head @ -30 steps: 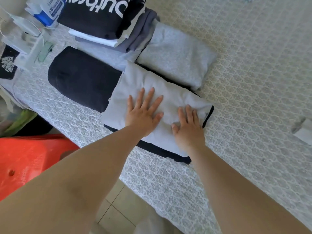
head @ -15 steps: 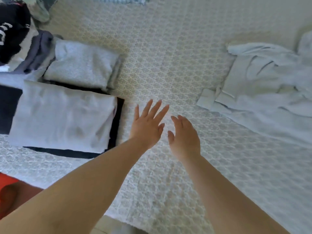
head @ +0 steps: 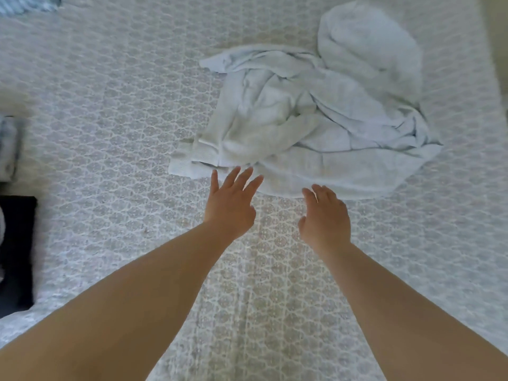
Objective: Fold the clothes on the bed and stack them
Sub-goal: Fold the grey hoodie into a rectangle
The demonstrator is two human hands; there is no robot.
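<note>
**Both hands reach toward a crumpled pale garment on the bed**

We see the left hand (head: 230,203) stretched forward over the bed (head: 110,111), palm down, its fingers (head: 248,176) spread and straight. The fingertips lie at the near edge of a crumpled pale blue garment (head: 316,125); whether they touch the cloth we cannot tell. Its grip is released and holds nothing.

The right hand (head: 325,218) sits just beside it, a little nearer to us, with the fingers loosely curved downward. Its tips come close to the garment's near hem. This grip is also released, with nothing in it.

The garment lies unfolded in a loose heap on the patterned bed cover, in the upper right part of the view. A ribbed cuff or hem (head: 187,158) sticks out at its near left corner, and a rounded bulge of fabric rises at the far right side.

At the far left edge of the view we make out part of a dark folded piece (head: 18,251) and, just above it, a blurred sliver of pale grey folded cloth (head: 8,147). Both lie well apart from the hands. A striped bit of fabric (head: 27,4) shows at the top left corner.
</note>
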